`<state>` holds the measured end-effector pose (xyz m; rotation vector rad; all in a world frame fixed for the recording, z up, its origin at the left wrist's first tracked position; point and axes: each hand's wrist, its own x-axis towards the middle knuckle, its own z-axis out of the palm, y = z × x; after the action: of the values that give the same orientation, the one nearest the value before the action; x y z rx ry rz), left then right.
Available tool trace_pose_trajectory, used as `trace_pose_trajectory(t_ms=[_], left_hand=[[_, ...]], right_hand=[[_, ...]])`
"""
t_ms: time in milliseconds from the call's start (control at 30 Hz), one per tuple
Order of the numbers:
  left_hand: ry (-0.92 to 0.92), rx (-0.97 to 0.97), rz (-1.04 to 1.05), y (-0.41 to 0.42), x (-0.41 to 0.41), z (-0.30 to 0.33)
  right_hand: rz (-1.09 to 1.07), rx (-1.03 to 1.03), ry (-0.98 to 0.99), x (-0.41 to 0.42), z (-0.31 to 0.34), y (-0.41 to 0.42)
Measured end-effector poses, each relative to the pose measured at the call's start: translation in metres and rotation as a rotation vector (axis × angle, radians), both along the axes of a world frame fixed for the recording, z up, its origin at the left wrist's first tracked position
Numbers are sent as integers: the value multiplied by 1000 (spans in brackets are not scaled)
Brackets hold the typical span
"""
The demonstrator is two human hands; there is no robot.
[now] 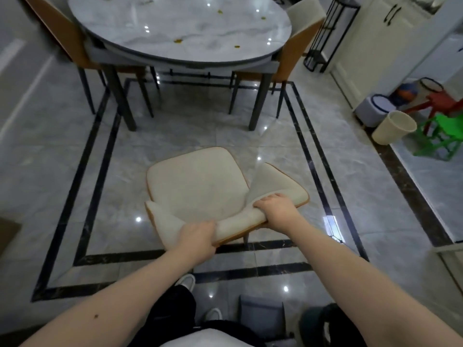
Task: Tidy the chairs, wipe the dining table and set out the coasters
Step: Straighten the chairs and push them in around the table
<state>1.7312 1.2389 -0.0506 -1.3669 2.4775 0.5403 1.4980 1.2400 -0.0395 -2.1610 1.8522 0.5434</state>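
By the tall cream cabinet [370, 41] on the glossy grey marble floor [62, 151], a cream plastic bin [393, 127] leans beside green [442, 136] and red plastic stools [441, 101], near a black metal rack [325, 36].

Chair [200, 186] stands on floor [62, 171] before worktop [175, 28]; two chairs flank worktop; bin [393, 127] at right.

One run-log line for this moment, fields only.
phase: tidying chairs | left hand: gripping chair backrest | right hand: gripping backrest | table: crumbs on it, unwiped | coasters: not seen
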Motion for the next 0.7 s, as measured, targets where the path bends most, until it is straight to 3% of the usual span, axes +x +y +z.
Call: trace_pose_trajectory(t_ms=[233,700], left_hand=[[43,-198,-162,-28,4,-1],[-15,-273,-277,-186,48,6]], right_hand=[[-22,-62,77,7,-8,-30],[-80,-148,-17,53,-2,-153]])
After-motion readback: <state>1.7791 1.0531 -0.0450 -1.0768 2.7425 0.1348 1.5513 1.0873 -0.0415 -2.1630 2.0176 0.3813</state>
